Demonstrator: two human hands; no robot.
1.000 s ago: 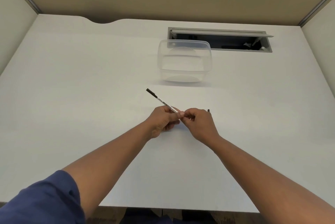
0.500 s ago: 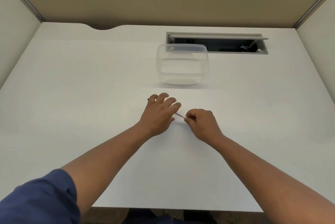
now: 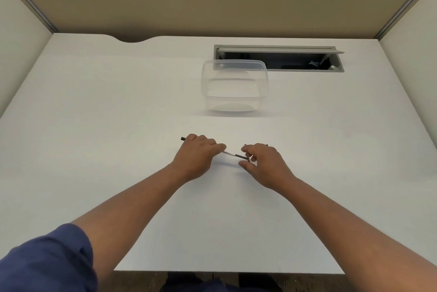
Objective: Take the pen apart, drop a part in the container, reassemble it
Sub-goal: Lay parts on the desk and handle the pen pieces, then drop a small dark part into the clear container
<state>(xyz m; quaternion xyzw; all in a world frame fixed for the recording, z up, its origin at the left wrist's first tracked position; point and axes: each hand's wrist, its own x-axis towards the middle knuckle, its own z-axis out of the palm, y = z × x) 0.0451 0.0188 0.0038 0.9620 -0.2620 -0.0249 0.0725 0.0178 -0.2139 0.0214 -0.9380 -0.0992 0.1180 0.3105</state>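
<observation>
Left hand [image 3: 197, 152] grips the pen [image 3: 233, 154] steady while right hand [image 3: 260, 160] pinches its 3 o'clock end, likely for pulling apart.

The container [image 3: 234, 85] upper middle looks like clear, glossy plastic, sitting on a smooth matt white desk [image 3: 94, 126]. Cable tray [image 3: 279, 57] top right seems brushed grey metal, and the sleeve [image 3: 45, 263] lower left is soft blue cloth.
</observation>
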